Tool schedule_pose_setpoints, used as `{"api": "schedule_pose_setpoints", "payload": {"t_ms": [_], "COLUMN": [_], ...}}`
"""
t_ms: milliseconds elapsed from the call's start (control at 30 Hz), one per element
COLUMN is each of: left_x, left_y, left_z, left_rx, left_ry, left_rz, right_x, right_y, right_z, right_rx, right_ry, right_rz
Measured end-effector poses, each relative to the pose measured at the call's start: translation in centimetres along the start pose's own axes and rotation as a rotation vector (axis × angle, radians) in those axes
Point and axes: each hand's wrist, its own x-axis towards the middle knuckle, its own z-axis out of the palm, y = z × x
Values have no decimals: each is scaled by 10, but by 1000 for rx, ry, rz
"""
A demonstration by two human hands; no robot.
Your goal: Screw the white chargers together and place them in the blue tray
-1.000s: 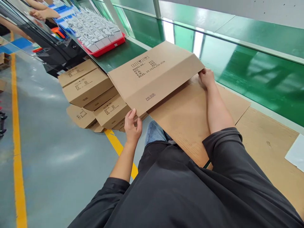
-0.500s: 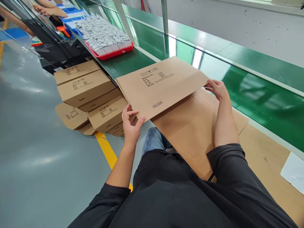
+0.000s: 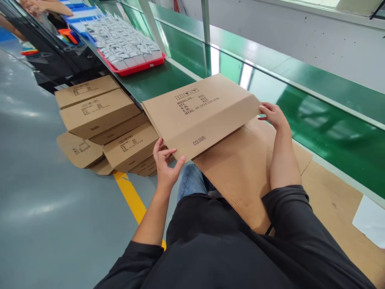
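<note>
A folded cardboard carton (image 3: pixel 195 108), printed in black with handling symbols and "COLOUR:", is held up between my two hands, tilted above the worktop. My left hand (image 3: pixel 167 166) has hold of its near left corner, thumb at the front edge and some fingers out of sight behind the board. At the right end, my right hand (image 3: pixel 273 114) pinches the edge between thumb and fingers. Along a crease, the carton's near strip bends downward. Beneath it lies a flat brown sheet (image 3: pixel 237 160) covering the bench.
Several folded cartons (image 3: pixel 99 108) are stacked at the left, beside the bench. A red tray (image 3: pixel 141 68) full of small white and grey items stands on the green bench (image 3: pixel 156 82). White paper (image 3: pixel 369 220) lies at the right. Another person's hands (image 3: pixel 39 6) show at top left.
The carton's near strip has bent further down along its crease, and my right hand has come slightly lower. Both hands still hold the carton. The view has shifted a little to the right.
</note>
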Motion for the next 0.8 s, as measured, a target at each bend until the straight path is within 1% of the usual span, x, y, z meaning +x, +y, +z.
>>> {"api": "schedule_pose_setpoints", "payload": {"t_ms": [133,200,267,333,367,433,567,633,700,800], "left_x": [-3,0,10,26,36,58,101,119,135,159], "left_y": [5,11,20,31,38,53,79,84,84,83], "left_z": [-4,-10,-15,-15,-13,-4,29,47,63,86], "left_rx": [36,97,168,209,216,243,407,482,530,552], "left_ry": [1,16,29,0,-45,-178,-476,-615,-736,-852], "left_rz": [45,74,105,142,161,186,190,193,205,279], "right_x": [-2,-7,-12,-14,-14,-12,-2,2,4,8], "right_y": [7,12,16,18,18,16,8,7,9,14], "right_z": [9,13,16,18,19,18,19,22,25,29], "right_rx": [77,146,228,287,297,279,203,203,220,206], "right_ry": [-53,-79,-96,-103,-98,-72,23,63,93,126], "right_rz": [54,73,87,95,94,93,94,77,67,76]}}
